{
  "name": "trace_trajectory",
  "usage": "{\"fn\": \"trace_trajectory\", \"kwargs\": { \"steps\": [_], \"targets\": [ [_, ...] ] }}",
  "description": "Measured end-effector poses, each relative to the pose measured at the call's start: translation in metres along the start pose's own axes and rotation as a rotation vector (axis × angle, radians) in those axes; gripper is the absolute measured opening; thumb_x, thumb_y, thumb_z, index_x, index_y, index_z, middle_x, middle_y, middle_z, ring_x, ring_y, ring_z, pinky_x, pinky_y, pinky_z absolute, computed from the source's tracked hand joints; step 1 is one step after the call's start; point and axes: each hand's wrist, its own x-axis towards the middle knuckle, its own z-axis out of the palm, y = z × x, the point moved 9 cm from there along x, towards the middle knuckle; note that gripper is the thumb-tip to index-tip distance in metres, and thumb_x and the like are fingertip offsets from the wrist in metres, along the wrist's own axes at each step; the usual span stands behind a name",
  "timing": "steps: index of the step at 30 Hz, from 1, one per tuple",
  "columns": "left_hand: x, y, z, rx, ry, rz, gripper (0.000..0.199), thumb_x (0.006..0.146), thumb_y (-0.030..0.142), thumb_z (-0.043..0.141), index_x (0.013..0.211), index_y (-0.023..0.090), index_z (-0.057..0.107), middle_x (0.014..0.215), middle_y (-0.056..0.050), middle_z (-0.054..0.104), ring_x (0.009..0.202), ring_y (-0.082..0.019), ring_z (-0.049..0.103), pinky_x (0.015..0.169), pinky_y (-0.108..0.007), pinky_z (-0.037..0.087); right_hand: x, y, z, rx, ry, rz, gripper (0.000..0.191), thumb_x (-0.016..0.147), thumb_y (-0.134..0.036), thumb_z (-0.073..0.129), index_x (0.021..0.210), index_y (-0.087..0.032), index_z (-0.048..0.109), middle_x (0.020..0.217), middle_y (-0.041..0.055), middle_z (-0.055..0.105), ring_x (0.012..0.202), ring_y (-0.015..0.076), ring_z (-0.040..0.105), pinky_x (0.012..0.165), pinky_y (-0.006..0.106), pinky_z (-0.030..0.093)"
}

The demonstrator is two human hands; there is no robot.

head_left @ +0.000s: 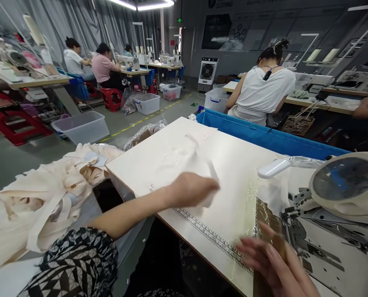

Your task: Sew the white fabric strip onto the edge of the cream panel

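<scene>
My left hand [196,189] is over the middle of the white table [233,152], its fingers closed on the edge of a thin white fabric piece [184,159]; motion smears it. The fabric spreads on the table beyond the hand. My right hand [276,260] hovers at the table's near right part, fingers apart and holding nothing, beside a brown taped strip [264,210]. A printed ruler [213,237] runs along the near edge. The sewing machine [326,231] stands just right of my right hand.
Cream fabric [48,194] is heaped at the left, near a dark phone [107,194]. A white device [274,168] lies by the machine's lamp-like round part [344,177]. Behind the table is a blue cloth bin [264,134]. A person in white [261,90] sits beyond it.
</scene>
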Motion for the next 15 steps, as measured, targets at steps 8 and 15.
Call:
{"fn": "trace_trajectory", "kwargs": {
  "steps": [8, 15],
  "targets": [
    [-0.037, 0.154, 0.053, -0.149, -0.431, 0.739, 0.014, 0.096, 0.023, 0.052, 0.087, 0.026, 0.063, 0.091, 0.002, 0.073, 0.086, -0.015, 0.067, 0.073, -0.029, 0.053, 0.044, -0.013, 0.06, 0.183, -0.146, 0.148, 0.047, 0.073, -0.045, 0.082, 0.111, -0.021, 0.068, 0.086, 0.004, 0.073, 0.066, 0.0176, 0.067, 0.062, 0.03, 0.056],
    [0.007, 0.073, 0.027, -0.209, -0.1, 0.269, 0.026, 0.099, 0.02, 0.038, 0.104, 0.015, 0.064, 0.1, -0.009, 0.071, 0.093, -0.017, 0.064, 0.077, -0.028, 0.052, -0.038, -0.001, -0.003, 0.137, 0.101, 0.171, 0.041, 0.077, -0.051, 0.076, 0.104, -0.02, 0.072, 0.065, 0.0008, 0.065, 0.051, 0.0132, 0.053, 0.051, 0.025, 0.048]
  ]
}}
